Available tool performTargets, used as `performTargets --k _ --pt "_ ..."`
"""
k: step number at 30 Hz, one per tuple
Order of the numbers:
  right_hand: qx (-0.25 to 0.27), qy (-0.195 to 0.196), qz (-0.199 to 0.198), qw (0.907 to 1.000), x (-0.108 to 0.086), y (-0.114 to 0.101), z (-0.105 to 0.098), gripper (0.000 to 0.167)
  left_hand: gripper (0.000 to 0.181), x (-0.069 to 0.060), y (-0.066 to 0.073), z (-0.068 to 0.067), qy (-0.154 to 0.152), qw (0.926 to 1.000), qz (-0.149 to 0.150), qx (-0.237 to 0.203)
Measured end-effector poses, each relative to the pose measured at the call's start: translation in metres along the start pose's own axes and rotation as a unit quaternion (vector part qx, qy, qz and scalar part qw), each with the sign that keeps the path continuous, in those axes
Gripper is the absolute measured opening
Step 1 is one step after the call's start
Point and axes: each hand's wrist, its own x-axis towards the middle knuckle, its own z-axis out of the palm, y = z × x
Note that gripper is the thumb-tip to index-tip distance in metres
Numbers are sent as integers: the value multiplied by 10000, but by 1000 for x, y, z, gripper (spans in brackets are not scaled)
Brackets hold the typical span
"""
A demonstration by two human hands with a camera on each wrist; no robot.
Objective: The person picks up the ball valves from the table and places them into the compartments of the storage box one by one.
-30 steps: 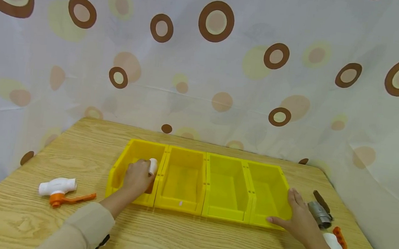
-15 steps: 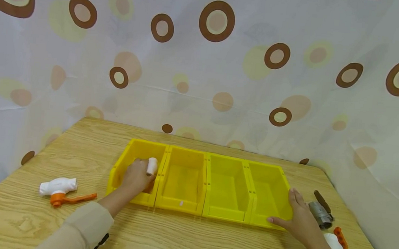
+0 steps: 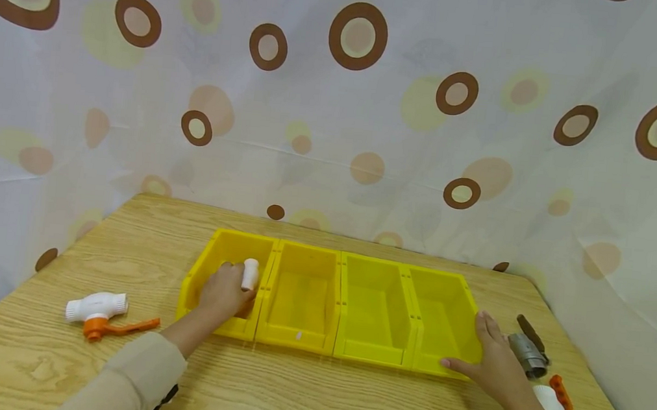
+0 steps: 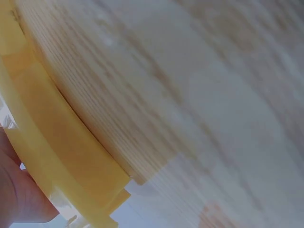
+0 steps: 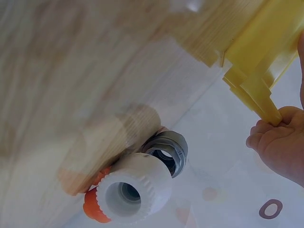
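Observation:
Four joined yellow bins would be several yellow bins [image 3: 298, 340] standing in a row on the wooden table. My left hand [image 3: 221, 292] reaches into the leftmost bin and grips a white pipe fitting [image 3: 250, 274], whose upper end shows beside the knuckles. Most of its lower part and my fingertips are hidden. At the row's other end, my right hand [image 3: 495, 364] holds the rightmost bin [image 3: 434, 364] by its front corner. The thumb lies over the front lip, and the other fingers are along the outer side wall. In the right wrist view, that hand [image 5: 287, 145] grips the bin's edge.
A white ball valve [image 3: 96, 308] with an orange handle lies left of the bins. To the right are a grey metal valve [image 3: 525, 354] with a brown handle and another white valve [image 3: 551, 408] with an orange handle. A patterned curtain [image 3: 336, 114] hangs behind the table.
The white fitting has shifted and tilted slightly beside the left hand, and more of it shows now. The right hand keeps its place on the bin.

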Motion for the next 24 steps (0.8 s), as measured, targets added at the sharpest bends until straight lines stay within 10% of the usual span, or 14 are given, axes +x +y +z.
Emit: performTargets --k 24 --pt "60 60 -46 10000 1 1 1 117 52 -4 -3 -2 -41 9995 244 199"
